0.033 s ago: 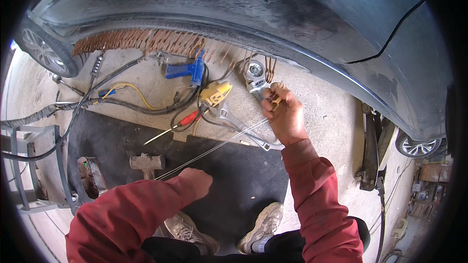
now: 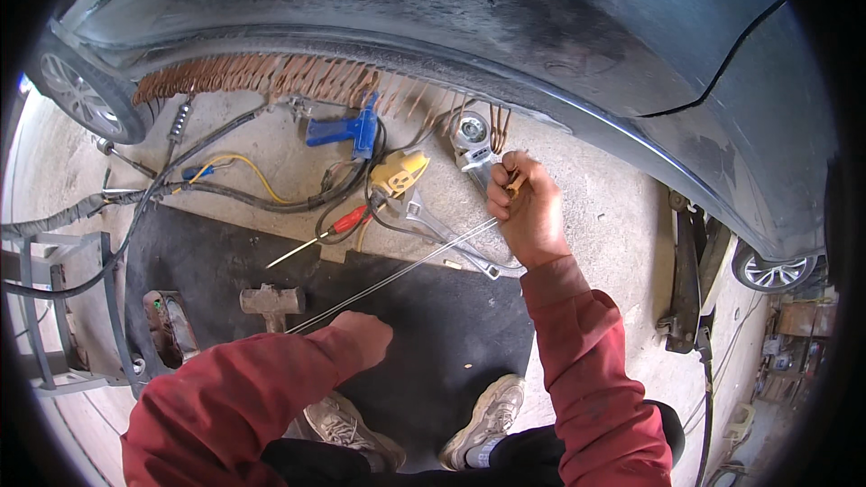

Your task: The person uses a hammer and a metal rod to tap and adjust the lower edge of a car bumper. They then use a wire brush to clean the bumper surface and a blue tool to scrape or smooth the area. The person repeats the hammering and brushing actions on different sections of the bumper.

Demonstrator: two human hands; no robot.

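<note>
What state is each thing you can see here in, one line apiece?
Right hand: curled around a yellowish piece
Left hand: bent, its grip hidden
Metal rod: straight, slanting
Hammer: lying on the mat
Screwdriver: lying, tip over the mat
Blue tool: lying on the floor
Wrench: lying loose
Car: scuffed, dusty
Shoes: laced, dirty

The floor is lit brightly, and a shiny streak is caught low on the dark car. Straight lines are bent near the black round rim, and clutter at the right is blurred.
</note>
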